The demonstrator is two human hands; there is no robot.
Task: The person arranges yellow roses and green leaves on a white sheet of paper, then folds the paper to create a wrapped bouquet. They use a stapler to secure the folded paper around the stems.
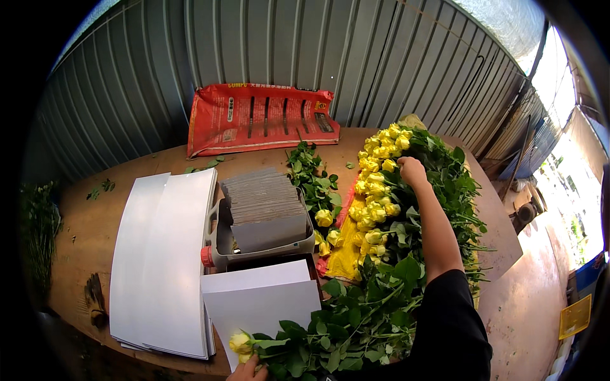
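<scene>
Left hand (248, 370) fingers pinch a yellow rose (241, 343) stem; right hand (412, 171) clasps piled roses (376, 184).

Yellow roses (376, 184) with dark green leaves, right of centre. Yellow cloth (345, 254) with red edge under them. Single yellow rose (240, 343) with green leaves at bottom centre. Red sack (260, 119) with black and white print, upper centre. White sheets (162, 254) at left. Grey card stack (264, 203) in grey bin with red knob. Brown table (82, 241). Grey ribbed wall (254, 38). Black sleeve (451, 330), lower right.
</scene>
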